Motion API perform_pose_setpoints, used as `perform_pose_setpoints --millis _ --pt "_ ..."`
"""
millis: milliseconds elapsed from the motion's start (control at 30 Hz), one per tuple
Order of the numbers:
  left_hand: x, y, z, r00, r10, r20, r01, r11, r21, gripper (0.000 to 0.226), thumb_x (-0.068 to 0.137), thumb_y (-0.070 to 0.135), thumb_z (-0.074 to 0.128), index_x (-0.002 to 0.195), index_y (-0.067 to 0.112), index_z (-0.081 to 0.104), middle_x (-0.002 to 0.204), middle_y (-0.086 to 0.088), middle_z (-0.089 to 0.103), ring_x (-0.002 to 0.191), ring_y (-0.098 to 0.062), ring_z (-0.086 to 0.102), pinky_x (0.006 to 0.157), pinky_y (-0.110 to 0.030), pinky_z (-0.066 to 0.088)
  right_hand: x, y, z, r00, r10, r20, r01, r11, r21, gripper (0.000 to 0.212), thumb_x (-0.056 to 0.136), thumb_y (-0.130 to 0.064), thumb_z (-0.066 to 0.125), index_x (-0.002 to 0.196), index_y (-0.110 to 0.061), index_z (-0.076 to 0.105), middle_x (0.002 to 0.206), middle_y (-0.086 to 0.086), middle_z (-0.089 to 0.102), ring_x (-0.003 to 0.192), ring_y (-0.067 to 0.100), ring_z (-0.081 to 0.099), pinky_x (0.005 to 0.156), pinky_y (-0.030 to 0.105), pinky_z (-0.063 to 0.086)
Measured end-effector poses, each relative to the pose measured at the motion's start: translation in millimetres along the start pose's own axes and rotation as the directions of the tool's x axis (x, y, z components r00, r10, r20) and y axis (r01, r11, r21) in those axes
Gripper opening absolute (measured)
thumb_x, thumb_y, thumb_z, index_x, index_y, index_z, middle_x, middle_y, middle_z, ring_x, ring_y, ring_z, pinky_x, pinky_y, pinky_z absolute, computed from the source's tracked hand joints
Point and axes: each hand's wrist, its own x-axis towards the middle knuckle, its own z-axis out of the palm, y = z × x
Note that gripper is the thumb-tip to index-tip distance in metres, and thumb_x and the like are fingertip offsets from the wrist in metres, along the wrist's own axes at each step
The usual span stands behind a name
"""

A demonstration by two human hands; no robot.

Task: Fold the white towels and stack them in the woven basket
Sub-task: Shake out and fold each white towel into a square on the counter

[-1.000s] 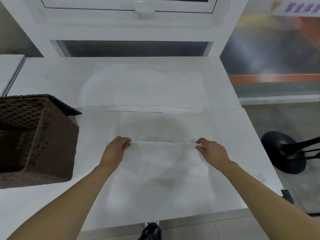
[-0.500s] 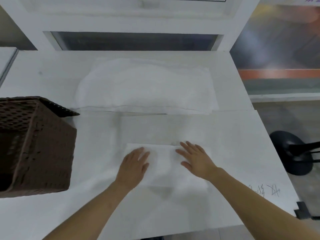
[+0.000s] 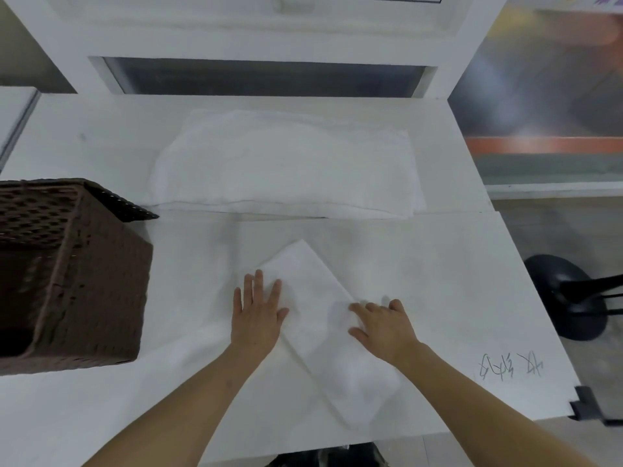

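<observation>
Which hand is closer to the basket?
Left. The left hand lies flat on the towel, just right of the basket; the right hand rests farther right across the towel.

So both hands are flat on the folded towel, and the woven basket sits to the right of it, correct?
Not quite. The head view shows the woven basket to the left of the folded towel, not the right. The left hand and right hand do lie flat on it.

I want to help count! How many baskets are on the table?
1. The woven basket sits on the white table at the left, apart from the folded towel that lies under both hands. Its left part is cut off by the picture's edge.
</observation>
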Motion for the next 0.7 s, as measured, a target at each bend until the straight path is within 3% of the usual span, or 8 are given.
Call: perform_pose_setpoints --millis 100,167,267,367,433,500,600,700 --pt "-7.3 9.2 -7.9 0.991 -0.125 0.049 0.132 0.978 -0.162 0.071 0.099 0.047 0.054 0.159 0.024 0.025 0.165 -0.019 0.013 0.146 -0.040 0.025 0.117 -0.048 0.031 -6.4 -5.9 10.1 1.000 0.019 0.001 -0.019 1.000 0.020 0.061 0.087 -0.059 0.055 0.144 -0.035 0.047 0.093 -0.005 0.071 0.060 0.020 0.067 0.073 0.041 0.045" --pt "-5.7 17.9 -15.0 0.971 -0.223 0.091 0.241 0.902 -0.359 0.073 0.099 0.036 0.060 0.158 0.019 0.022 0.157 -0.018 0.021 0.138 -0.038 0.032 0.111 -0.043 0.038 -9.2 -10.6 11.2 1.000 0.030 -0.010 -0.029 0.999 0.030 0.063 0.094 -0.057 0.049 0.153 -0.036 0.038 0.109 -0.002 0.069 0.075 0.022 0.070 0.082 0.044 0.044" --pt "1.7 26.1 -23.2 0.929 -0.341 0.144 0.347 0.666 -0.660 0.077 0.097 0.021 0.064 0.157 0.014 0.017 0.142 -0.019 0.035 0.131 -0.037 0.041 0.108 -0.044 0.039 -9.5 -13.2 5.1 0.996 0.060 0.069 -0.065 0.995 0.071 0.064 0.102 -0.057 0.038 0.161 -0.039 0.020 0.134 -0.001 0.058 0.102 0.024 0.068 0.097 0.044 0.037" --pt "10.9 25.8 -23.4 0.872 -0.447 0.201 0.424 0.481 -0.767 0.084 0.093 0.018 0.071 0.157 0.013 0.016 0.138 -0.021 0.044 0.125 -0.038 0.050 0.103 -0.047 0.046 -9.0 -13.1 -0.6 0.992 0.067 0.102 -0.074 0.995 0.060 0.063 0.103 -0.058 0.036 0.161 -0.041 0.016 0.134 -0.001 0.057 0.107 0.024 0.066 0.102 0.044 0.036" --pt "15.8 25.1 -26.1 0.805 -0.505 0.311 0.487 0.262 -0.833 0.087 0.091 0.021 0.074 0.156 0.011 0.018 0.140 -0.019 0.050 0.125 -0.038 0.055 0.102 -0.046 0.049 -8.9 -12.8 -2.0 0.988 0.070 0.140 -0.081 0.994 0.073 0.062 0.104 -0.058 0.035 0.161 -0.042 0.016 0.132 -0.001 0.058 0.110 0.024 0.065 0.104 0.044 0.035" --pt "18.0 25.6 -29.6 0.773 -0.499 0.393 0.517 0.136 -0.845 0.074 0.091 0.025 0.075 0.149 0.006 0.032 0.136 -0.016 0.057 0.118 -0.035 0.060 0.094 -0.041 0.052 -8.6 -10.9 -4.3 0.983 0.072 0.170 -0.088 0.992 0.088 0.062 0.103 -0.058 0.036 0.160 -0.043 0.015 0.131 -0.001 0.058 0.114 0.024 0.063 0.106 0.045 0.035" --pt "20.5 28.5 -38.7 0.817 -0.437 0.376 0.489 0.180 -0.854 0.037 0.094 0.028 0.070 0.120 0.005 0.058 0.117 -0.011 0.067 0.102 -0.030 0.065 0.085 -0.040 0.055 -8.5 -6.8 -10.4 0.988 0.061 0.141 -0.079 0.989 0.127 0.059 0.103 -0.057 0.039 0.158 -0.042 0.024 0.132 -0.004 0.058 0.122 0.021 0.058 0.107 0.044 0.035" --pt "14.0 41.5 -64.6 0.892 -0.344 0.294 0.380 0.217 -0.899 0.023 0.096 0.030 0.065 0.104 0.010 0.057 0.105 -0.010 0.066 0.097 -0.031 0.067 0.086 -0.050 0.058 -6.6 -0.3 -19.1 0.997 0.072 -0.025 -0.061 0.949 0.308 0.054 0.102 -0.053 0.047 0.153 -0.038 0.038 0.129 -0.007 0.061 0.121 0.018 0.059 0.102 0.039 0.041"
